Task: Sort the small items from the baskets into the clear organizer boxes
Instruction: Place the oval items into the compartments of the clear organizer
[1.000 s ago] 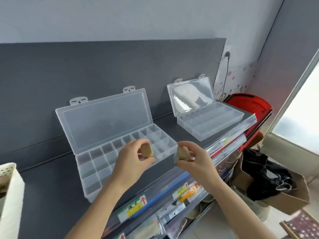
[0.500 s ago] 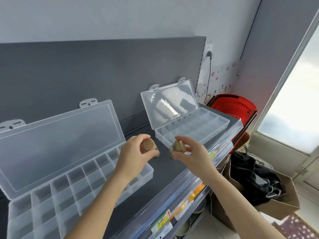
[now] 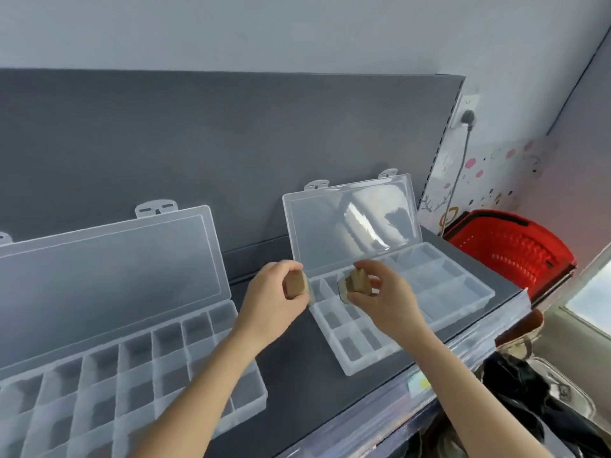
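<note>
Left hand [image 3: 272,302]: fingers curled round a small tan item [image 3: 295,285], wrist bent. Right hand [image 3: 385,300]: pinches a second tan item [image 3: 357,280] between thumb and fingertips, remaining fingers loosely bent. Both items are held in the air, near each other but not touching, at the left end of the smaller organizer box [image 3: 439,285]. That box, lid open, extends to 3 o'clock of the hands. Larger organizer box [image 3: 132,368], lid open, at 8 o'clock. Both rest on the dark shelf [image 3: 297,368]. Red basket [image 3: 509,249] at 2 o'clock, past the shelf end.
</note>
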A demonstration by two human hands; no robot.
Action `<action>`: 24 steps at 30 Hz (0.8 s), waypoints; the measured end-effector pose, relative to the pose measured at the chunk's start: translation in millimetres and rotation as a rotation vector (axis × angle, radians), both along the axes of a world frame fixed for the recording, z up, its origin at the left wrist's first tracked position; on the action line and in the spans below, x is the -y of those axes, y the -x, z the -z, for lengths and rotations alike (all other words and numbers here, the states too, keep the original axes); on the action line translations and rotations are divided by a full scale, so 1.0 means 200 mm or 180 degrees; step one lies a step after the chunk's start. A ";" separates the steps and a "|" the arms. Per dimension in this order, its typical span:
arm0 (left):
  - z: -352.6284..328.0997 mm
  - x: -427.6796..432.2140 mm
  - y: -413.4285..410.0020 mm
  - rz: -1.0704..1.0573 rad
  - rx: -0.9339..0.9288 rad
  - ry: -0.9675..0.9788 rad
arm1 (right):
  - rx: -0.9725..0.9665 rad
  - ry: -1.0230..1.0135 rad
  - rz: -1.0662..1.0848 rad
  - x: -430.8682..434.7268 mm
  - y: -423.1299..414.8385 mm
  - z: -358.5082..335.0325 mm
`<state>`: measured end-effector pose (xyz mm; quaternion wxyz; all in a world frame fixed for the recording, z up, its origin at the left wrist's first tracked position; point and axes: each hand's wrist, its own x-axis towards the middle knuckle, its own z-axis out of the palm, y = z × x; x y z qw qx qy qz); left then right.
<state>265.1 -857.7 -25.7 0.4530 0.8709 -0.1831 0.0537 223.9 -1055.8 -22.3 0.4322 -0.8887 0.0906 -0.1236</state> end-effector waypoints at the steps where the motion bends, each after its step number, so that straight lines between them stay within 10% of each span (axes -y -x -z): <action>1: 0.01 0.04 -0.02 -0.0057 -0.0026 -0.0003 | 0.0002 0.0075 -0.0095 0.03 -0.05 0.00; 24: 0.15 0.34 -0.18 -0.0527 -0.0536 -0.1181 | -0.0273 0.1732 -0.2267 0.26 -0.49 0.14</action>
